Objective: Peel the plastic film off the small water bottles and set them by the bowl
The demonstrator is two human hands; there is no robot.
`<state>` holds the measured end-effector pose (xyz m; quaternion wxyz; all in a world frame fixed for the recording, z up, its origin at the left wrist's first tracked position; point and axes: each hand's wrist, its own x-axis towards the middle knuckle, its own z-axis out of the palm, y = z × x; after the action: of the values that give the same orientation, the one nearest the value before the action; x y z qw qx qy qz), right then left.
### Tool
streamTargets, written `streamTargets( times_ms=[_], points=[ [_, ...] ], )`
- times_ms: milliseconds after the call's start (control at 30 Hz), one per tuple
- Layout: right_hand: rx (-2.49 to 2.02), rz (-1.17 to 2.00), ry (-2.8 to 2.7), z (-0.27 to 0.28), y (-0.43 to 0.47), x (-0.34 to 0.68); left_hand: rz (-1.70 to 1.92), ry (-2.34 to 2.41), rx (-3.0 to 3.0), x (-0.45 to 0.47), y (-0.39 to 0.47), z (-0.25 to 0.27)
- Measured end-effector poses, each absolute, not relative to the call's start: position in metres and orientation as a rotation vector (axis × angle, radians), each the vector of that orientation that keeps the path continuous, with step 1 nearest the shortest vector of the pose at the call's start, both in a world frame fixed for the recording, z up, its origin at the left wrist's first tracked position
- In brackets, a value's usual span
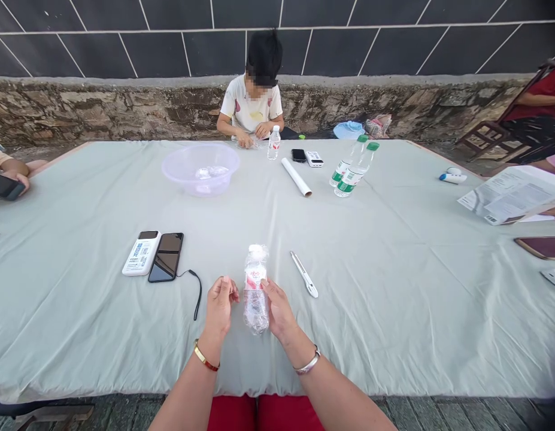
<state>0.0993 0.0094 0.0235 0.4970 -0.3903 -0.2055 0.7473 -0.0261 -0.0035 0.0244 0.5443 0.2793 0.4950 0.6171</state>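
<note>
A small plastic bottle (255, 293) with a white cap and a red-and-white label lies in front of me, loosely wrapped in clear film. My right hand (281, 311) grips its right side, thumb on the label. Just left of the bottle, apart from it, my left hand (221, 306) is closed with thumb and fingertips pressed together; whatever they may hold is too small to see. To the right of the bottle lies a white utility knife (304, 274).
Left of my hands lie a power bank (141, 254) and a phone (167, 257) with a strap. Farther off stand a purple basin (176, 170), a white roll (296, 178), two green-capped bottles (349, 179) and a small bottle (274, 143). A person (254, 108) handles clear film opposite.
</note>
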Motion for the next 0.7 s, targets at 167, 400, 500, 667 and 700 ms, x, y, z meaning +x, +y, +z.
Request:
streamTargets(
  times_ms=[167, 400, 500, 667, 700],
  points=[
    [-1.01, 1.725, -0.636, 0.025, 0.009, 0.098, 1.175, 1.21, 0.757, -0.018, -0.01, 0.023],
    [-1.184, 1.356, -1.131, 0.021, 0.011, 0.1, 1.212, 1.0, 0.577, -0.012, -0.013, 0.019],
    [-1.26, 1.249, -1.258, 0.021, 0.008, 0.109, 1.252, 0.901, 0.391, -0.014, -0.013, 0.017],
    [-1.264, 0.988, -1.764, 0.032, -0.011, 0.126, 1.293, 0.961, 0.294, -0.02, -0.011, 0.018],
    [-1.266, 0.904, -1.883, 0.034, -0.014, 0.128, 1.293, 0.969, 0.278, -0.021, -0.01, 0.019]
  ],
)
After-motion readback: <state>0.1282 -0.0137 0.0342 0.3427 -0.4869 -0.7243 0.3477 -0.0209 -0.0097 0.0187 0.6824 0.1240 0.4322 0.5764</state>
